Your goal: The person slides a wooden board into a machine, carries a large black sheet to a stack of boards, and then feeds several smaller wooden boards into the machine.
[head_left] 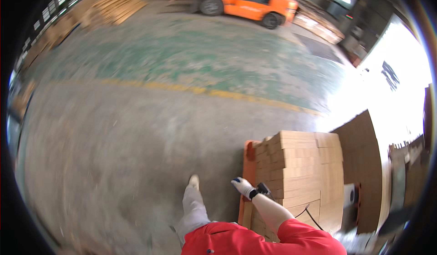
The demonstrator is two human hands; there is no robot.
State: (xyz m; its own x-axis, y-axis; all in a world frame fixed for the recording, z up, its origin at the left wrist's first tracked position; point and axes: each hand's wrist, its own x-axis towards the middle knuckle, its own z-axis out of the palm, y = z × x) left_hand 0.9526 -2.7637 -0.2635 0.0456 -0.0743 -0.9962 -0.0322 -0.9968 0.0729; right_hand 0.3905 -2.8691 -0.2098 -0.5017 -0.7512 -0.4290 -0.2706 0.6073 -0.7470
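My right hand (243, 186) wears a white glove with dark blue at the fingertips and hangs beside a tall stack of wooden boards (298, 164). Its fingers look loosely bent and open, and I see nothing in them, though they are small and slightly blurred. A black strap with a small dark device (262, 189) sits on that wrist. Left of the stack, close to this hand, runs an orange frame edge (248, 164). My left hand is out of view.
An orange forklift (246, 5) stands far ahead near piles of timber (116, 7). A yellow line (200, 90) divides grey floor from worn green floor. A large brown panel (364, 164) stands right of the stack, and bright light enters through an opening at the far right.
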